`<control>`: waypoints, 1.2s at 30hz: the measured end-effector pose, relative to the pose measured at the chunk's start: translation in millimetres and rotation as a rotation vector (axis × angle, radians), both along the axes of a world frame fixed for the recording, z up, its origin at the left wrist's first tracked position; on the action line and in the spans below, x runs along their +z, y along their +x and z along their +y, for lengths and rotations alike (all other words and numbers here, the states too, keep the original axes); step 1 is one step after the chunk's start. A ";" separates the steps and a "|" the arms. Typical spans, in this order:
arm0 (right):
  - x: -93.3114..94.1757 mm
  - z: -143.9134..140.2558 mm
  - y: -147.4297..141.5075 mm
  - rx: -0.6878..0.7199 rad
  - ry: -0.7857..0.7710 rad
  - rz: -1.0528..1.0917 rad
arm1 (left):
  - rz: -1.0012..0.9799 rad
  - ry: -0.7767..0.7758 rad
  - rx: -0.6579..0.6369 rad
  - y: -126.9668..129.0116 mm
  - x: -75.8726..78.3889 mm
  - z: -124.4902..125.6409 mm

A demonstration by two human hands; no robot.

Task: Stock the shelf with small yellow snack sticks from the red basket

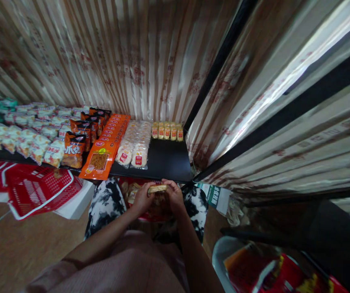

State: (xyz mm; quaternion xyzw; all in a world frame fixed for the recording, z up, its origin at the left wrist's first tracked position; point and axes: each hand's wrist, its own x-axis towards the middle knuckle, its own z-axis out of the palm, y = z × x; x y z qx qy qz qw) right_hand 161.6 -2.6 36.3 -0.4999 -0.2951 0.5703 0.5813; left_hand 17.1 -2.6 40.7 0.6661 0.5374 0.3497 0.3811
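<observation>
Lap: pink cloth at the lower edge of view, black-and-white patterned trousers [106, 203] beyond it, both short of the black shelf [167, 160].
Left hand [141, 199]: just before the shelf's front edge, fingers curled and clamped on the left end of the small yellow packet [158, 188].
Right hand [175, 197]: beside the left one, fingers closed on the packet's right end.
Small yellow packet: held flat between both hands, just below the shelf's front lip, above a heap of snack packs in the lap; print too blurred to read.
White tub [223, 252]: right of the lap, well below the shelf, red and yellow bags inside; writing not legible.
Red basket [40, 189]: left of the hands, under the shelf's front edge, resting on a white box.
Shelf front edge: bare black surface at the right half, directly ahead of the hands.
Orange packs [100, 158]: left of the bare patch, one overlapping row running back, red oval logo on each, lettering unreadable.
Clear packs [132, 156]: between orange row and bare patch, red-and-white labels, text too small.
Dark orange bags [74, 150]: left of the orange row, large white characters, not clearly readable.
Pale bags [25, 140]: far left of shelf, several rows.
Yellow packets [167, 131]: one row at the shelf's back edge, red labels, behind the bare patch.
Curtain [116, 61]: striped, behind the shelf.
Black post [217, 61]: rising from the shelf's right rear corner.
</observation>
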 end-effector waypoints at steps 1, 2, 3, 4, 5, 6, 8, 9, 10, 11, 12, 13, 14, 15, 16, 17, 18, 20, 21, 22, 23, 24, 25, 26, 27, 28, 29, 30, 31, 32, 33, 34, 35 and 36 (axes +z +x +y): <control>0.1 0.4 0.3 -0.001 -0.006 0.005 | -0.006 0.004 -0.005 0.2 -0.8 -0.1; 0.3 0.8 0.6 0.000 -0.011 0.010 | -0.012 0.007 -0.006 0.4 -1.5 -0.2; 0.6 1.2 0.7 -0.002 -0.015 0.015 | -0.018 0.009 -0.008 0.6 -2.2 -0.3; 1.0 1.5 0.7 -0.005 -0.016 0.019 | -0.023 0.009 -0.010 0.8 -2.5 -0.4; 1.4 1.8 0.6 -0.011 -0.017 0.020 | -0.027 0.009 -0.012 0.9 -2.7 -0.6; 1.9 2.1 0.5 -0.018 -0.017 0.019 | -0.031 0.010 -0.015 1.1 -2.6 -0.7; 3.0 2.6 0.1 -0.030 -0.022 0.013 | -0.038 0.006 -0.022 1.1 -1.8 -1.1; 3.6 2.8 0.0 -0.031 -0.025 0.007 | -0.039 0.000 -0.026 1.0 -1.2 -1.3; 4.1 3.0 0.0 -0.028 -0.028 0.001 | -0.041 -0.005 -0.029 0.7 -0.7 -1.5; 4.4 3.2 0.0 -0.027 -0.030 -0.003 | -0.042 -0.009 -0.034 0.4 -0.2 -1.7; 4.6 3.3 0.2 -0.026 -0.030 -0.004 | -0.044 -0.012 -0.041 0.1 0.2 -2.0; 4.7 3.4 0.4 -0.027 -0.029 -0.004 | -0.046 -0.013 -0.053 -0.3 0.5 -2.4; 4.6 3.5 0.7 -0.027 -0.027 -0.001 | -0.049 -0.014 -0.065 -0.6 0.7 -2.8; 4.5 3.6 1.1 -0.030 -0.023 0.000 | -0.052 -0.015 -0.078 -0.8 0.9 -3.3; 4.3 3.7 1.5 -0.031 -0.020 0.000 | -0.055 -0.016 -0.090 -1.0 1.1 -3.9; 4.2 3.8 2.0 -0.033 -0.017 -0.004 | -0.058 -0.017 -0.097 -1.0 1.2 -4.4; 4.2 4.0 2.5 -0.033 -0.014 -0.009 | -0.062 -0.018 -0.100 -0.9 1.2 -4.9; 4.2 4.3 3.6 -0.029 -0.009 -0.014 | -0.065 -0.016 -0.098 -0.4 1.2 -5.7; 4.2 4.5 4.1 -0.025 -0.006 -0.013 | -0.067 -0.013 -0.097 -0.2 1.1 -5.9; 4.2 4.7 4.7 -0.022 -0.001 -0.009 | -0.068 -0.010 -0.097 0.0 1.0 -6.0; 4.1 4.9 5.2 -0.020 0.003 -0.005 | -0.068 -0.006 -0.099 0.1 0.9 -5.9; 4.0 5.0 5.6 -0.019 0.006 0.001 | -0.069 -0.002 -0.100 0.1 0.9 -5.8; 4.1 5.1 5.9 -0.021 0.010 0.008 | -0.070 0.002 -0.102 0.1 1.1 -5.6; 4.2 5.1 6.1 -0.023 0.015 0.014 | -0.072 0.001 -0.103 -0.1 1.5 -5.5; 4.5 5.2 6.1 -0.023 0.020 0.021 | -0.076 -0.002 -0.104 -0.3 2.3 -5.5; 5.1 5.2 6.1 -0.025 0.024 0.029 | -0.081 -0.008 -0.105 -0.5 3.3 -5.5; 5.8 5.2 6.0 -0.030 0.029 0.038 | -0.086 -0.015 -0.106 -0.6 4.5 -5.7; 6.6 5.2 5.8 -0.035 0.035 0.048 | -0.090 -0.022 -0.108 -0.8 5.9 -6.0; 7.4 5.3 5.7 -0.039 0.040 0.056 | -0.094 -0.029 -0.109 -0.9 7.4 -6.3; 8.2 5.4 5.6 -0.043 0.044 0.064 | -0.097 -0.036 -0.110 -0.8 8.7 -6.6; 8.9 5.5 5.6 -0.046 0.046 0.068 | -0.099 -0.043 -0.109 -0.7 9.7 -6.8; 9.3 5.6 5.6 -0.047 0.046 0.068 | -0.101 -0.050 -0.104 -0.4 10.4 -6.8; 9.4 5.7 5.7 -0.047 0.046 0.066 | -0.105 -0.059 -0.093 -0.1 10.5 -6.7; 9.2 5.7 5.9 -0.048 0.046 0.062 | -0.110 -0.070 -0.080 0.4 10.2 -6.4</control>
